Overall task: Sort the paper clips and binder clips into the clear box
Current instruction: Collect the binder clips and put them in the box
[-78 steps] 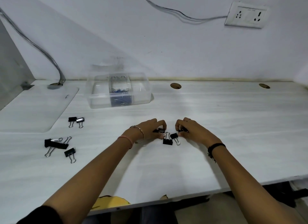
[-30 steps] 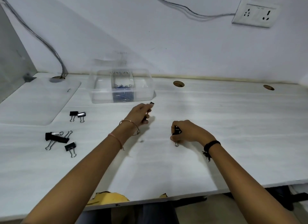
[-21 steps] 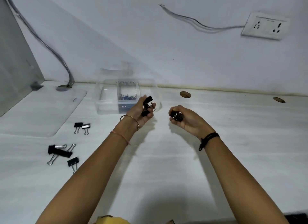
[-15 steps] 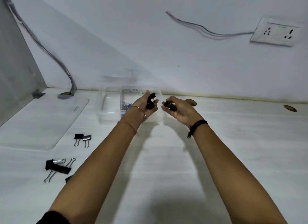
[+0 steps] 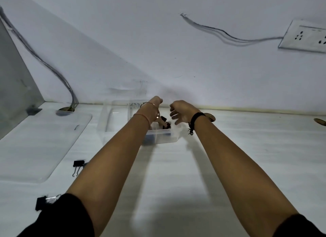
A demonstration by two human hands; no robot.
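The clear box (image 5: 112, 120) stands at the back of the white desk, divided into compartments. Both my hands hover over its right end. My left hand (image 5: 154, 109) points its fingers down into the box, and my right hand (image 5: 181, 111) has its fingers spread, holding nothing. A few black binder clips (image 5: 165, 123) sit just below the fingers inside the right compartment. Blue paper clips (image 5: 150, 139) show dimly through the front wall, mostly hidden by my left arm. On the desk to the left lies a loose binder clip (image 5: 78, 164); another binder clip (image 5: 43, 201) is partly covered by my left sleeve.
A clear flat lid (image 5: 35, 145) lies on the desk at the left. A grey panel (image 5: 15, 88) and cables (image 5: 67, 88) stand at the back left corner. Cable holes (image 5: 210, 117) sit along the back edge, and a wall socket (image 5: 303, 37) is at upper right.
Both hands picked up binder clips from the desk's middle, carried them up and forward to the clear box, and opened over its right compartment. The camera tilted upward.
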